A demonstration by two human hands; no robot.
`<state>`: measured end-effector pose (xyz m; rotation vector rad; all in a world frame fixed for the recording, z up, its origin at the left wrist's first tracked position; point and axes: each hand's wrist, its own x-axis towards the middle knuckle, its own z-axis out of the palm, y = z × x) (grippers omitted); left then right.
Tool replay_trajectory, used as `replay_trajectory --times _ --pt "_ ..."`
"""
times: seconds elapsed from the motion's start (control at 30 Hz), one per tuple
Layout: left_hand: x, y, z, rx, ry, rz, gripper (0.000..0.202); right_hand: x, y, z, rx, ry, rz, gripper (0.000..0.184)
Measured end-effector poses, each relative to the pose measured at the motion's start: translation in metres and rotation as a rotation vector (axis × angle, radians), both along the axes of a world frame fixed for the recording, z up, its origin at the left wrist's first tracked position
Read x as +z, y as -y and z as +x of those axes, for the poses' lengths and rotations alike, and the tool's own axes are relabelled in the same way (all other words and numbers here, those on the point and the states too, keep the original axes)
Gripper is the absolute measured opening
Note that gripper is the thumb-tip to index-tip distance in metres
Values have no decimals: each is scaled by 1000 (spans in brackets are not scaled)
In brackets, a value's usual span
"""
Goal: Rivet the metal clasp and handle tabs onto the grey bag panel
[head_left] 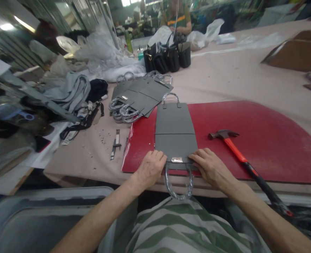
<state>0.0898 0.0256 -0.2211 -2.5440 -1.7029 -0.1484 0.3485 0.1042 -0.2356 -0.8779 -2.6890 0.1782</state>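
Note:
A flat grey handbag panel lies lengthwise on a red board, with a wrapped handle at each end. Its near handle hangs over the table edge towards me. A shiny metal plate sits close to the near end. My left hand grips the panel's near left corner, its fingers curled over the edge. At the opposite corner my right hand holds the panel, thumb hidden below and fingers on top.
The red board carries a claw hammer on my right, its handle jutting past the edge. Grey bag panels are piled behind. Small metal tools lie left. Black bags stand farther back, near a person. A grey bin is below left.

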Motion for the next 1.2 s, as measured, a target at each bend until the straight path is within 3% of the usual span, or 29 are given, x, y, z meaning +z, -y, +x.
replay_trajectory --times 0.13,0.3,0.43,0.6,0.83,1.03,1.1,1.2 --pt "11 -2 8 -87 -180 5 12 5 5 -5 70 119 110 35" --pt "13 -8 11 -171 -261 -26 14 1 12 -9 61 120 164 28" --pt "1 -12 -11 -265 -148 -24 12 -9 8 -3 61 -24 104 29" --pt "-17 -12 -39 -384 94 45 30 -17 2 4 116 -189 14 28" --pt "-29 -1 -34 -284 223 121 31 -21 3 5 99 -349 -8 28" --pt "-23 9 -15 -167 267 147 32 -11 -1 7 121 -392 -86 22" --pt "-22 8 -6 -162 232 105 30 -16 -6 9 108 -417 -5 20" --pt "-30 -1 1 -135 202 69 26 -41 -18 10 29 -445 85 22"
